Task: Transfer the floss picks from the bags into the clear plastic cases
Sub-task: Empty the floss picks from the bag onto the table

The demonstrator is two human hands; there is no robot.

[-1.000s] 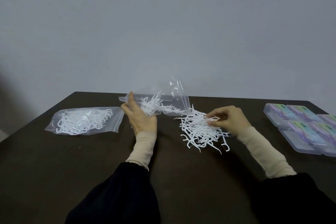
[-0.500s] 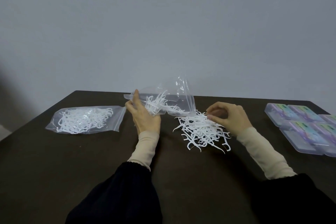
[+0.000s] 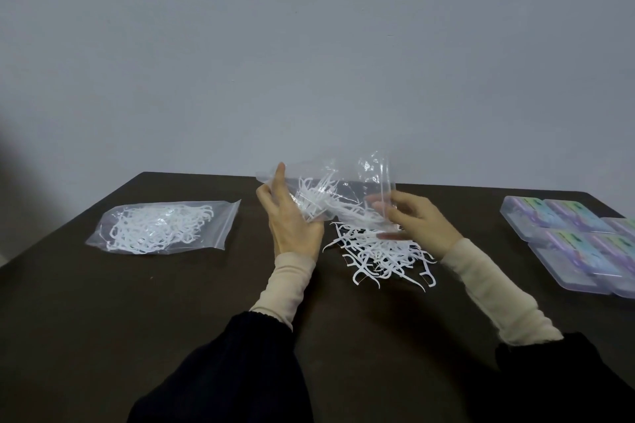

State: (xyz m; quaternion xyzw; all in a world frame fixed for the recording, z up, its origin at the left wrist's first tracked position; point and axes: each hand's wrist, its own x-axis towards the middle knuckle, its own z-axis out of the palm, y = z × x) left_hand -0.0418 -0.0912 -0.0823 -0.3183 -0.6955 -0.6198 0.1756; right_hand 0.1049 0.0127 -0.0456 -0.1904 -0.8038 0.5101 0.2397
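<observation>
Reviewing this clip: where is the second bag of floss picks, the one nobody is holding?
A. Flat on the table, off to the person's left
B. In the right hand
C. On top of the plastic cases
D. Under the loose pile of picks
A: the second bag lies flat on the table, left of the left hand, untouched by either hand.
</observation>
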